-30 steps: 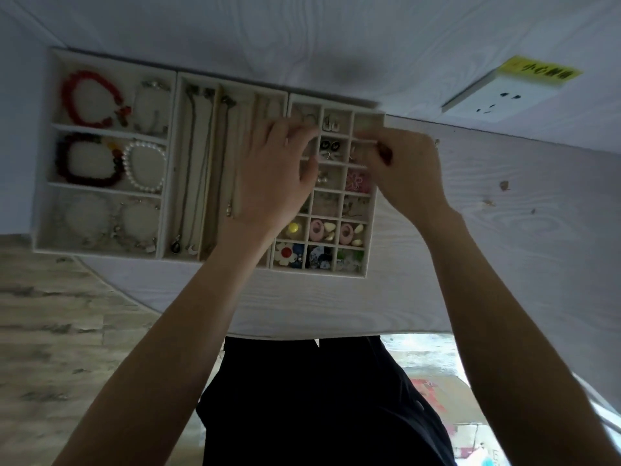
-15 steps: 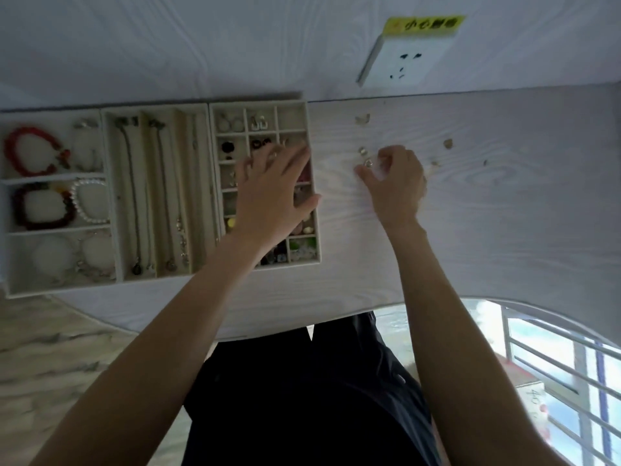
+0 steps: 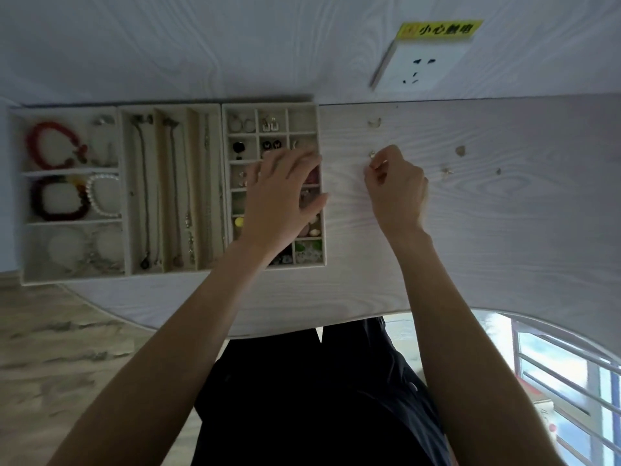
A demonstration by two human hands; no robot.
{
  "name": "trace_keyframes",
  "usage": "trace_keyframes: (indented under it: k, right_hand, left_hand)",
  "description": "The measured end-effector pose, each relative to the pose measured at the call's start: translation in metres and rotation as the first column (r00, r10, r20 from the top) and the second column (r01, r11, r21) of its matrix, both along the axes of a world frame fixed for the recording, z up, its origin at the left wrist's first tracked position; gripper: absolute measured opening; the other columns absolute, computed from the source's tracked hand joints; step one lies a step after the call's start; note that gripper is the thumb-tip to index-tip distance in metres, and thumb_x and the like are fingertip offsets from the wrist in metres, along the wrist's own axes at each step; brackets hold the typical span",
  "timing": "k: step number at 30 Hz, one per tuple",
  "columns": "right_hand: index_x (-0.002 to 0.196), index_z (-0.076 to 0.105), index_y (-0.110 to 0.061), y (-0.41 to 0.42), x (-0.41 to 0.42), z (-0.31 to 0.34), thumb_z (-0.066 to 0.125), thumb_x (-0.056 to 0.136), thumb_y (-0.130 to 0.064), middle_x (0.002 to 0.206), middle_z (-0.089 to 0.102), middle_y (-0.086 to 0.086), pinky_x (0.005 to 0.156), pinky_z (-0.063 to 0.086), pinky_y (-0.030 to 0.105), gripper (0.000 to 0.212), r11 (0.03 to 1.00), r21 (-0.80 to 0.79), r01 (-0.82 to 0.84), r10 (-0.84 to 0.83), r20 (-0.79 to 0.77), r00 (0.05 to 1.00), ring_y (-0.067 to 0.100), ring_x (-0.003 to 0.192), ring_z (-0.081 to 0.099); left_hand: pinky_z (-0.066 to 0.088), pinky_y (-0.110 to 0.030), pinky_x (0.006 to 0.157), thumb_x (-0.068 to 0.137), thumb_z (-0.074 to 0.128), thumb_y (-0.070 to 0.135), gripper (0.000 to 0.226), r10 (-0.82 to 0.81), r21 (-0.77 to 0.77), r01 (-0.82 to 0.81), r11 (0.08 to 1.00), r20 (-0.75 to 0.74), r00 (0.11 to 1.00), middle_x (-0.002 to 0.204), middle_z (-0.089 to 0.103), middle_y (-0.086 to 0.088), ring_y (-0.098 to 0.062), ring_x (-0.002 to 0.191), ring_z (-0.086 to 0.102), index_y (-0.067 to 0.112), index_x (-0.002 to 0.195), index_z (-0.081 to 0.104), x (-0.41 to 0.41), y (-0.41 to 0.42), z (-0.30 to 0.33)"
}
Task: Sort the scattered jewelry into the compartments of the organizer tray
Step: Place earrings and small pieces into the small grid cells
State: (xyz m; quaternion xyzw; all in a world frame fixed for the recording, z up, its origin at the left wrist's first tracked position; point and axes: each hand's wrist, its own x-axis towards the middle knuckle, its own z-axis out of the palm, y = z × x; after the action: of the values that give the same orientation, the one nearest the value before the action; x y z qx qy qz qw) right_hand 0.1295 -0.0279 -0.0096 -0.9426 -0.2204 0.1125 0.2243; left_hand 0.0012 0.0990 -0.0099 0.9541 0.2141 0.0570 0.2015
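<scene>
A cream organizer tray [image 3: 321, 183] lies on the pale wooden table, with bracelets at left, necklaces in long slots [image 3: 174, 183], and small earring cells at right. My left hand [image 3: 285, 200] rests spread over the earring cells, holding nothing. My right hand [image 3: 396, 186] is on the table just right of the tray, fingertips pinched on a small gold earring [image 3: 375, 166]. A second small earring [image 3: 372, 154] lies just beyond those fingertips. More loose pieces lie on the table: one far back [image 3: 374, 122] and others to the right [image 3: 460, 150], [image 3: 447, 170], [image 3: 498, 171].
A white wall socket [image 3: 418, 68] with a yellow label sits on the wall behind the table. The table's curved front edge [image 3: 302, 327] is close to my body. Wooden floor shows at lower left, a window railing at lower right.
My right hand left the tray's earring cells, moved right onto the table and pinched a small earring. My left hand stayed over the cells. The camera view shifted right.
</scene>
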Motion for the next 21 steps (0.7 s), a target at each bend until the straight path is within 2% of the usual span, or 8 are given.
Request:
trace_keyframes:
  k: [4, 7, 9, 11, 13, 16, 18, 21]
  right_hand:
    - [0.086, 0.066, -0.009, 0.001, -0.003, -0.005, 0.067, 0.084, -0.017, 0.077, 0.068, 0.006, 0.068, 0.052, 0.038, 0.008, 0.997, 0.059, -0.046, 0.044, 0.028, 0.999, 0.023, 0.070, 0.063]
    - [0.088, 0.071, -0.008, 0.004, -0.004, -0.009, 0.066, 0.083, -0.009, 0.080, 0.069, 0.007, 0.068, 0.054, 0.039, 0.007, 0.986, 0.136, -0.099, 0.092, 0.059, 0.994, 0.020, 0.070, 0.063]
    - [0.096, 0.073, -0.008, 0.008, -0.005, -0.005, 0.064, 0.085, -0.006, 0.087, 0.071, 0.006, 0.071, 0.055, 0.031, 0.014, 0.970, 0.207, -0.127, 0.122, 0.038, 0.992, 0.017, 0.074, 0.065]
    - [0.100, 0.071, -0.008, 0.020, -0.009, 0.005, 0.063, 0.086, -0.008, 0.088, 0.070, 0.001, 0.073, 0.052, 0.018, 0.016, 0.950, 0.283, -0.130, 0.139, -0.012, 0.990, 0.009, 0.076, 0.063]
    - [0.098, 0.070, -0.009, 0.037, -0.014, 0.016, 0.063, 0.086, -0.009, 0.084, 0.068, -0.003, 0.070, 0.049, 0.012, 0.014, 0.926, 0.343, -0.156, 0.178, -0.035, 0.983, 0.006, 0.073, 0.060]
    - [0.091, 0.069, -0.010, 0.069, -0.024, 0.021, 0.064, 0.084, -0.011, 0.081, 0.068, -0.001, 0.067, 0.050, 0.020, 0.009, 0.892, 0.362, -0.272, 0.285, 0.018, 0.958, 0.009, 0.071, 0.060]
    - [0.092, 0.066, -0.010, 0.083, -0.026, 0.019, 0.063, 0.086, -0.012, 0.081, 0.067, -0.002, 0.067, 0.052, 0.025, 0.007, 0.894, 0.347, -0.284, 0.305, -0.005, 0.952, 0.011, 0.072, 0.061]
    - [0.092, 0.061, -0.011, 0.090, -0.029, 0.015, 0.063, 0.085, -0.010, 0.078, 0.063, -0.007, 0.067, 0.053, 0.025, 0.007, 0.899, 0.346, -0.270, 0.303, -0.044, 0.952, 0.007, 0.069, 0.060]
  left_hand:
    - [0.030, -0.024, 0.100, 0.092, 0.057, 0.028, 0.035, 0.173, -0.076, -0.164, 0.984, 0.143, 0.974, 0.121, 0.060, -0.006, -0.022, 0.113, 0.051, 0.012, 0.123, 0.059, -0.021, 0.018, 0.006]
    - [0.030, -0.015, 0.095, 0.092, 0.057, 0.019, 0.036, 0.358, -0.134, -0.346, 0.928, 0.071, 0.931, 0.122, 0.055, -0.009, -0.021, 0.112, 0.050, 0.013, 0.127, 0.055, -0.044, 0.039, 0.009]
    - [0.039, -0.022, 0.095, 0.092, 0.058, 0.018, 0.038, 0.431, -0.203, -0.419, 0.885, 0.019, 0.902, 0.125, 0.051, -0.009, -0.020, 0.109, 0.051, 0.014, 0.130, 0.052, -0.051, 0.049, 0.010]
    - [0.043, -0.024, 0.091, 0.094, 0.057, 0.021, 0.040, 0.451, -0.246, -0.446, 0.860, -0.038, 0.891, 0.123, 0.052, -0.008, -0.017, 0.103, 0.053, 0.016, 0.133, 0.051, -0.053, 0.056, 0.009]
    - [0.039, -0.019, 0.087, 0.095, 0.056, 0.024, 0.039, 0.441, -0.238, -0.444, 0.864, -0.067, 0.895, 0.119, 0.057, -0.006, -0.013, 0.099, 0.054, 0.018, 0.133, 0.052, -0.053, 0.058, 0.005]
    - [0.038, -0.016, 0.086, 0.094, 0.058, 0.025, 0.037, 0.441, -0.240, -0.437, 0.867, -0.039, 0.897, 0.112, 0.062, -0.002, -0.009, 0.094, 0.054, 0.018, 0.130, 0.055, -0.054, 0.063, 0.001]
    - [0.039, -0.015, 0.086, 0.093, 0.060, 0.024, 0.036, 0.438, -0.252, -0.428, 0.868, -0.021, 0.899, 0.110, 0.064, -0.001, -0.008, 0.093, 0.056, 0.018, 0.128, 0.057, -0.053, 0.064, -0.001]
    - [0.032, -0.008, 0.084, 0.090, 0.062, 0.019, 0.032, 0.438, -0.245, -0.422, 0.873, 0.014, 0.899, 0.109, 0.064, -0.004, -0.008, 0.095, 0.055, 0.014, 0.122, 0.061, -0.054, 0.065, -0.002]
